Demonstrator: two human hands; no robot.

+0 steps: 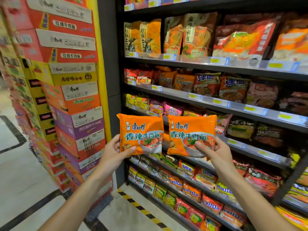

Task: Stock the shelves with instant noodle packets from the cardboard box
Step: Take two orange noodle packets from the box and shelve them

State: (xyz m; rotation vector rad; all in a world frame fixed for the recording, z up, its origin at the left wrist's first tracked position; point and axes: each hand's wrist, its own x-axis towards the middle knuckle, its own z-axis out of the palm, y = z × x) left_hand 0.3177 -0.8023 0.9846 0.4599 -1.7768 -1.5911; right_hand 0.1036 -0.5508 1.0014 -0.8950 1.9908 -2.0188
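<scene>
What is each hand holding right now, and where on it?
Each holds one orange noodle packet: left hand grips the left packet at its lower-left corner, right hand the right packet at its lower-right.

Two orange noodle packets [140,132], green lettering

Bright, even light; blurred, warped edges

shelves [216,104]: packed full | carton stack [73,97]: blocks left | aisle floor [25,172]: open
</scene>
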